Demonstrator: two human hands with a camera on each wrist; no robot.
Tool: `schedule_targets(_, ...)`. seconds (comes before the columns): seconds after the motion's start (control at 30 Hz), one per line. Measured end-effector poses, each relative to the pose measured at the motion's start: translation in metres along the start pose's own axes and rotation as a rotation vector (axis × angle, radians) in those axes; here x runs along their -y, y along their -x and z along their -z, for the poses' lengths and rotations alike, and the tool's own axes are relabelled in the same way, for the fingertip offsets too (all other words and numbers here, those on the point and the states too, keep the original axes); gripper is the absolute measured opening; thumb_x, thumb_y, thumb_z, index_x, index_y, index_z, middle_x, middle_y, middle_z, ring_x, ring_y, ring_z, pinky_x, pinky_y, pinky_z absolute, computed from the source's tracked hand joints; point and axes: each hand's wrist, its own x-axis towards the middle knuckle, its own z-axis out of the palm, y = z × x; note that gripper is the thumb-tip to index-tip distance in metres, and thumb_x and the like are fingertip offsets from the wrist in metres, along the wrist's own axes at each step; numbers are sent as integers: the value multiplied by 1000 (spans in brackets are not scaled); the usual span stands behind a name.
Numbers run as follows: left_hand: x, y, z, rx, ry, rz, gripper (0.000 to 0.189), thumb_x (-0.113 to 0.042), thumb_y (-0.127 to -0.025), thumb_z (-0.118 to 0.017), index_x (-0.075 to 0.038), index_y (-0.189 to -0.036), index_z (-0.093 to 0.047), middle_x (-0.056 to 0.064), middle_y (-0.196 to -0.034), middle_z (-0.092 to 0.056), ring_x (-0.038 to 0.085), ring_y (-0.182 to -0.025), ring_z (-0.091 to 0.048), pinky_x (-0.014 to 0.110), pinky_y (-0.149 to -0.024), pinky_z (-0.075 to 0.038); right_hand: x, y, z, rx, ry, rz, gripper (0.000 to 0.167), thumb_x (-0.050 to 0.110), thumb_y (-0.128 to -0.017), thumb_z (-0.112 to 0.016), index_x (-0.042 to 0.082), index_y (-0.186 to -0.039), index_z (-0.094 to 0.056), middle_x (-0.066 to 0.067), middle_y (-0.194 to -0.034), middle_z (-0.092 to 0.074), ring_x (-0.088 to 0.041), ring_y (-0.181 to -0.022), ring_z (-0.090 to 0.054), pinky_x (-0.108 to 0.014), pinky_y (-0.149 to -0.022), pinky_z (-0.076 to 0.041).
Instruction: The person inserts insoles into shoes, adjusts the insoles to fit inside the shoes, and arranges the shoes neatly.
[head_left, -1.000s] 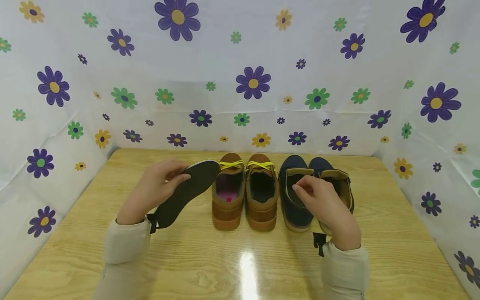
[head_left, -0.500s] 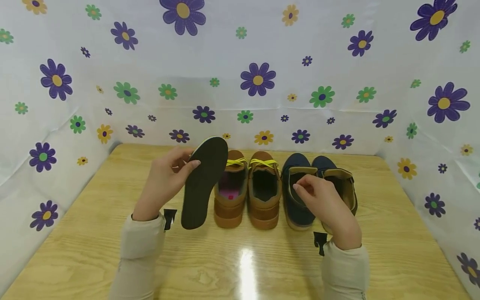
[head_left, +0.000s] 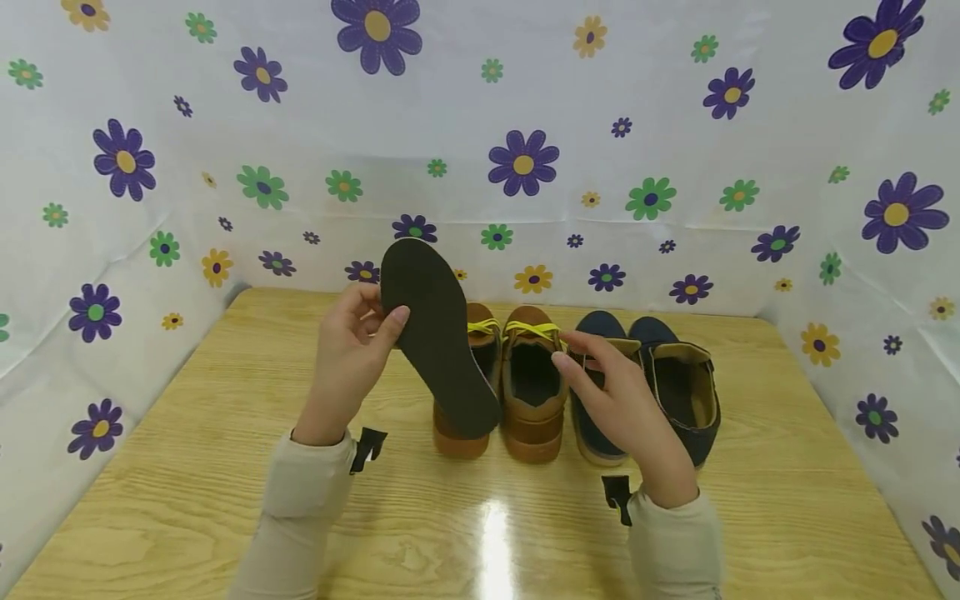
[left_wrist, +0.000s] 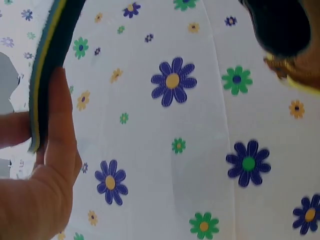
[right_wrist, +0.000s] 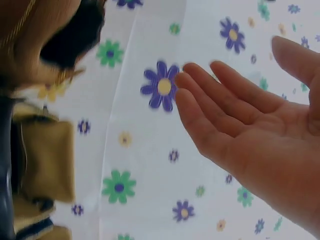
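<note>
My left hand (head_left: 352, 350) pinches a black insole (head_left: 438, 342) near its upper end, thumb on the dark face. The insole slants down to the right, its lower end overlapping the left brown shoe (head_left: 461, 442) in the head view. Its thin layered edge (left_wrist: 40, 75) shows in the left wrist view. My right hand (head_left: 618, 392) is held with relaxed, slightly bent fingers and nothing in them, over the left navy shoe (head_left: 597, 437) and near the opening of the right brown shoe (head_left: 534, 417). In the right wrist view the right hand (right_wrist: 250, 120) has its fingers spread loosely apart from the thumb.
A second navy shoe (head_left: 701, 433) with a tan lining stands at the right end of the row. Yellow laces (head_left: 531, 329) cross the brown shoes. All the shoes stand heel-forward on a wooden table (head_left: 420, 533), with a flower-printed cloth (head_left: 450, 100) behind and at the sides.
My left hand has moved right and up, swinging the insole from a rightward-leaning slant to one with its top at the left. My right hand has shifted left, its fingers opening.
</note>
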Motion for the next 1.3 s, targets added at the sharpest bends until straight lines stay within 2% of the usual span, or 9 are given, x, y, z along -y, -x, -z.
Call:
schedule_targets(0.13, -1, 4, -10, -59, 162, 50, 18, 4, -93, -57, 2, -108, -49, 8, -97, -55, 18, -80, -65, 27, -71, -57, 9, -1, -11, -25, -5, 86, 51, 28, -97, -58, 6, -141, -45, -13, -140, -48, -30, -129, -45, -52, -104, -37)
schedule_targets(0.33, -3, 10, -32, -140, 369, 89, 18, 4, -95, -53, -3, -111, -49, 9, -101, -56, 19, -82, -66, 34, -74, -57, 22, -4, -36, -160, 149, 258, 70, 28, -88, -71, 3, -145, -38, -16, -141, -44, -30, -128, -43, -48, -104, -39)
schedule_targets(0.53, -2, 18, -53, -136, 427, 146, 25, 5, -96, -50, 0, -119, -45, 9, -105, -54, 18, -87, -65, 32, -76, -56, 27, -7, -52, -282, 295, 373, 77, 23, -84, -76, -5, -143, -37, -20, -144, -40, -33, -133, -39, -46, -109, -33)
schedule_targets(0.67, 1, 24, -63, -86, 448, 182, 30, 5, -96, -49, 2, -125, -42, 11, -110, -52, 19, -92, -65, 34, -79, -56, 28, -8, -54, -285, 308, 374, 77, 19, -82, -78, -5, -143, -37, -20, -144, -41, -34, -132, -40, -47, -109, -32)
schedule_targets(0.8, 1, 30, -70, -24, 452, 220, 34, 4, -95, -48, 4, -129, -40, 13, -114, -51, 18, -96, -65, 33, -81, -55, 29, -7, -49, -250, 276, 325, 76, 15, -81, -79, -3, -143, -38, -19, -143, -42, -34, -131, -42, -46, -108, -35)
schedule_targets(1.03, -2, 33, -77, 60, 393, 261, 39, 4, -93, -51, 5, -131, -40, 14, -114, -54, 14, -94, -64, 28, -80, -55, 25, -1, -34, -202, 209, 223, 71, 11, -76, -83, -5, -136, -48, -17, -127, -50, -31, -118, -48, -43, -100, -44)
schedule_targets(1.13, -1, 26, -67, 49, 293, 158, 42, 8, -91, -54, 6, -129, -38, 17, -117, -53, 13, -99, -59, 25, -83, -53, 22, -1, -30, -196, 204, 214, 69, 14, -74, -84, -5, -132, -51, -15, -123, -50, -30, -115, -47, -43, -97, -45)
schedule_targets(1.23, -2, 15, -47, 54, 18, -78, 49, 6, -86, -63, 7, -128, -38, 18, -122, -50, 19, -111, -53, 33, -93, -48, 21, 0, -27, -188, 222, 210, 69, 15, -73, -85, -5, -130, -53, -16, -122, -50, -30, -115, -46, -43, -97, -45)
schedule_targets(1.3, -5, 5, -34, 105, -223, -281, 58, 1, -81, -73, 8, -128, -41, 20, -124, -50, 25, -117, -49, 40, -98, -42, 20, 0, -24, -173, 235, 203, 69, 15, -72, -85, -4, -130, -52, -16, -123, -50, -31, -116, -46, -44, -97, -45)
